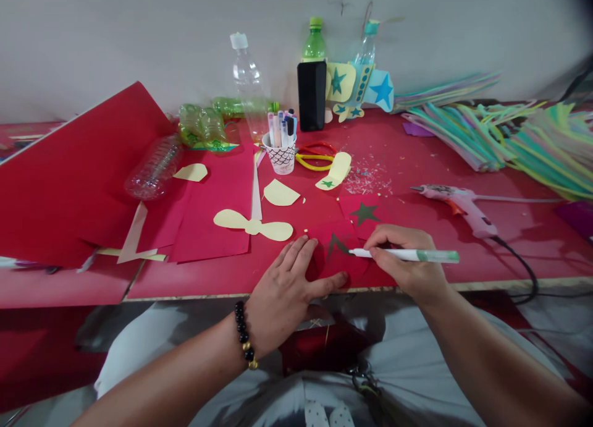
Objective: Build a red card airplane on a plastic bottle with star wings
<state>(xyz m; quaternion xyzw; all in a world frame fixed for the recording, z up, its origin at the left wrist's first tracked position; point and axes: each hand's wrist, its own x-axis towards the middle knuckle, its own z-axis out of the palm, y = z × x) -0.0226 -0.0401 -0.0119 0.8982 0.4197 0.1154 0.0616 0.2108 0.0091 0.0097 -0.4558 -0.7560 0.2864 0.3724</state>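
Note:
My right hand (pixel 410 260) grips a white marker (pixel 407 254) with a green end, its tip pointing left onto a red paper piece (pixel 333 263). A partly drawn dark green star (pixel 339 244) shows on that piece beside the tip. My left hand (pixel 296 285) lies flat with fingers spread, pressing the paper's left side at the table's front edge. Just behind, a second red paper piece (pixel 345 206) bears a filled dark star (pixel 365 214). A yellow propeller-shaped cutout (pixel 254 226) lies to the left of my hands.
A pink glue gun (pixel 463 207) with a cord lies at the right, near bundled pastel strips (pixel 491 133). Behind stand a cup of markers (pixel 280 152), scissors (pixel 317 158), a black phone (pixel 311 96) and several plastic bottles (pixel 248 75). Red sheets (pixel 88 180) cover the left.

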